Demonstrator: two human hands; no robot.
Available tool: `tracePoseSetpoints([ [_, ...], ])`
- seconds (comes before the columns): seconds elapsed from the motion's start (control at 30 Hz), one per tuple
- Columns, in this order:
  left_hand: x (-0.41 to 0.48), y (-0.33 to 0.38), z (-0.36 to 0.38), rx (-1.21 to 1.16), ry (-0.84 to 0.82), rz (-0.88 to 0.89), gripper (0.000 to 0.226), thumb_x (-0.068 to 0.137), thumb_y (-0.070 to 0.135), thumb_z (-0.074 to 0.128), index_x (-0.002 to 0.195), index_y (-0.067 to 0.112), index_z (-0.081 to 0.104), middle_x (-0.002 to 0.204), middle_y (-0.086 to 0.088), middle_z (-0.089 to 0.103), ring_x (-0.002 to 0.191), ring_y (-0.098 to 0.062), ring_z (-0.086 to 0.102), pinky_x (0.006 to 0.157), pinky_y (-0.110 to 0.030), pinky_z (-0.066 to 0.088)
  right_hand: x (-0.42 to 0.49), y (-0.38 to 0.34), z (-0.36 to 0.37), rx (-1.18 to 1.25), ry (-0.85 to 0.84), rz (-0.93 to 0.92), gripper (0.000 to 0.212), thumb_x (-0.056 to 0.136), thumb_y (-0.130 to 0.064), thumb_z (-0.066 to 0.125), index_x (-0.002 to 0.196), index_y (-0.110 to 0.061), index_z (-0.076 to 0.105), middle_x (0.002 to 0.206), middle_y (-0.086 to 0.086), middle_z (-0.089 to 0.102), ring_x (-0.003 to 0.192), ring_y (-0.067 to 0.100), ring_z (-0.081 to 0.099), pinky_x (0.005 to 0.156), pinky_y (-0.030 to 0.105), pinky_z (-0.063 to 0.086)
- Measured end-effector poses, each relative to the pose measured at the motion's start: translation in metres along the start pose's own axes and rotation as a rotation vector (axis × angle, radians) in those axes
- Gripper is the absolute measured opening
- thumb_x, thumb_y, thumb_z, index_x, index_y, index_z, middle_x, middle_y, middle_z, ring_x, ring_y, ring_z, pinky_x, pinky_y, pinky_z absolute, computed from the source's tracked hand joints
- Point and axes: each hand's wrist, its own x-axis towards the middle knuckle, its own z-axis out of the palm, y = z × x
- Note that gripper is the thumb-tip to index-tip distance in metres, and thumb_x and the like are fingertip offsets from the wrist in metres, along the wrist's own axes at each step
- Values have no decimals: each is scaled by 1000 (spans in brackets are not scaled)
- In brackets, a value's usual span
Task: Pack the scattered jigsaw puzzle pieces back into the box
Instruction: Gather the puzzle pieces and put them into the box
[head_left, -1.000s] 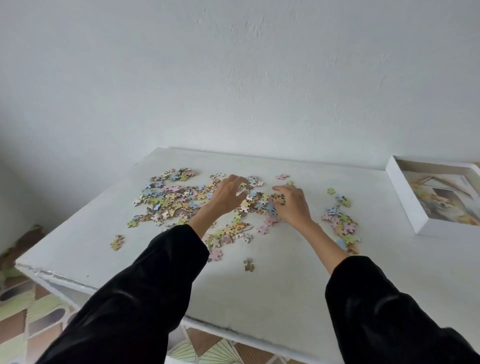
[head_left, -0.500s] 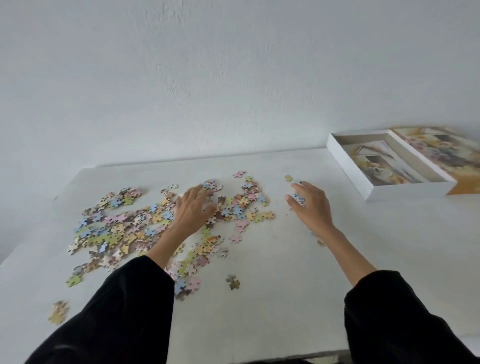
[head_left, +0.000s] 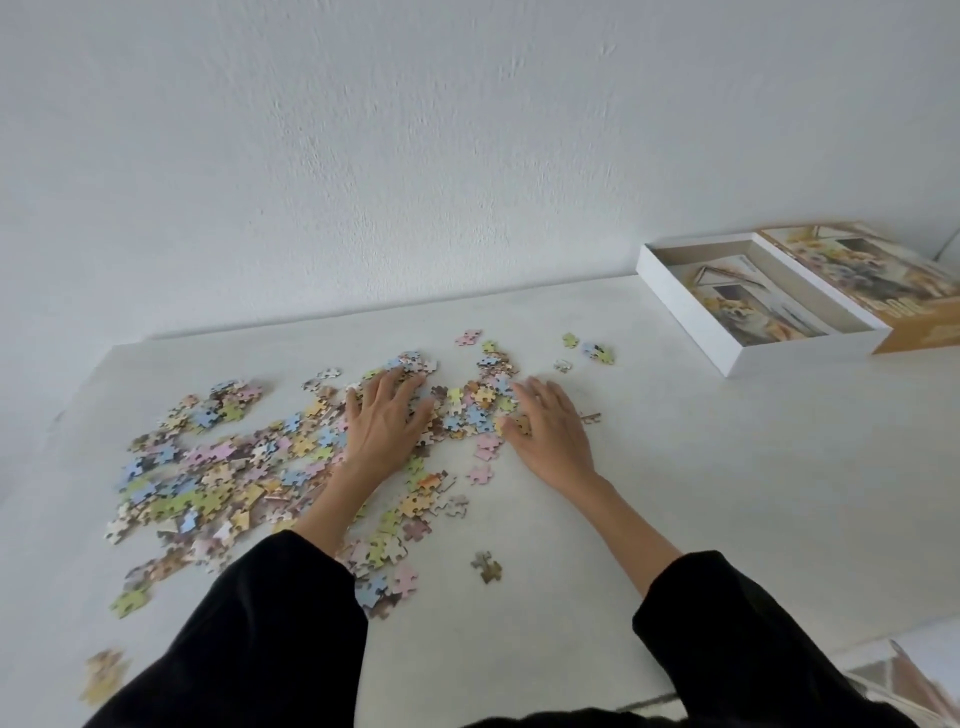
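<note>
Pastel jigsaw pieces lie scattered across the left and middle of a white table. My left hand rests flat on the pile, fingers spread. My right hand lies palm down at the pile's right edge, fingers apart, touching pieces near its thumb. The open white box stands at the back right, a picture sheet lying inside. A few stray pieces lie between the pile and the box. One lone piece sits near the front.
The box lid, printed with a picture, lies just right of the box against the wall. A few pieces sit at the table's front left edge. Patterned floor shows at the bottom right.
My right hand has come back left from the stray pieces and settled on the pile's right edge. My left hand stays on the pile. The view has shifted slightly.
</note>
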Motion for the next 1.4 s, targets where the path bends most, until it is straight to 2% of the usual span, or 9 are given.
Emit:
tracePoseSetpoints([
  [0.2,0,-1,0,5,5,7,48,96,47,27,140,28,33,151,-1,25,141,-21,16,115,-49,7,12,1,-17,212,200,-33,40,94,-31,47,131,-17,48,143,5,41,134,20,33,109,35,28],
  [0.3,0,-1,0,11,5,4,48,96,47,27,140,27,32,151,-1,24,141,-22,16,115,-49,7,24,27,-36,225,276,18,38,95,-29,44,130,-15,50,139,2,47,131,20,38,105,31,28],
  [0.57,-1,0,-1,5,-8,-5,48,97,46,27,140,27,32,152,-1,23,142,-22,14,116,-49,3,18,36,-30,172,-115,-18,60,91,-54,14,146,-32,10,156,-5,8,144,13,3,115,35,5],
  [0.7,-1,1,-3,11,-23,-9,48,97,47,26,141,27,30,152,-1,22,142,-21,12,116,-48,2,16,20,-17,153,-142,-74,54,96,-48,19,147,-32,9,156,-6,8,144,13,4,114,34,6],
  [0.83,-2,1,-4,24,-26,-3,48,97,46,26,141,28,30,152,-1,21,142,-21,14,116,-48,4,22,18,-21,314,72,-161,42,98,-32,34,138,-20,35,144,1,38,134,17,32,108,33,28],
  [0.97,-2,0,-3,29,-28,4,48,97,47,25,141,28,30,152,0,22,142,-20,14,116,-48,5,52,59,-41,178,274,-31,38,97,-26,41,132,-12,46,139,8,46,131,25,36,106,31,27],
  [1.1,-1,0,-4,31,-30,2,49,97,48,23,141,27,31,152,-1,22,142,-20,14,116,-48,5,75,78,-48,147,120,219,49,96,-38,36,140,-16,36,148,7,33,138,24,23,112,37,18],
  [1.23,-1,1,-4,50,-36,2,52,96,51,20,141,27,30,152,0,22,141,-20,14,116,-48,5,83,57,-36,38,-53,136,57,96,-48,26,146,-22,19,156,0,12,144,19,4,116,35,3],
  [1.4,-1,1,-3,47,-31,3,48,97,46,24,142,27,29,152,0,21,142,-19,13,116,-47,4,74,36,-25,-53,-180,-33,59,96,-49,24,147,-21,13,157,-2,3,144,16,-2,115,34,0],
])
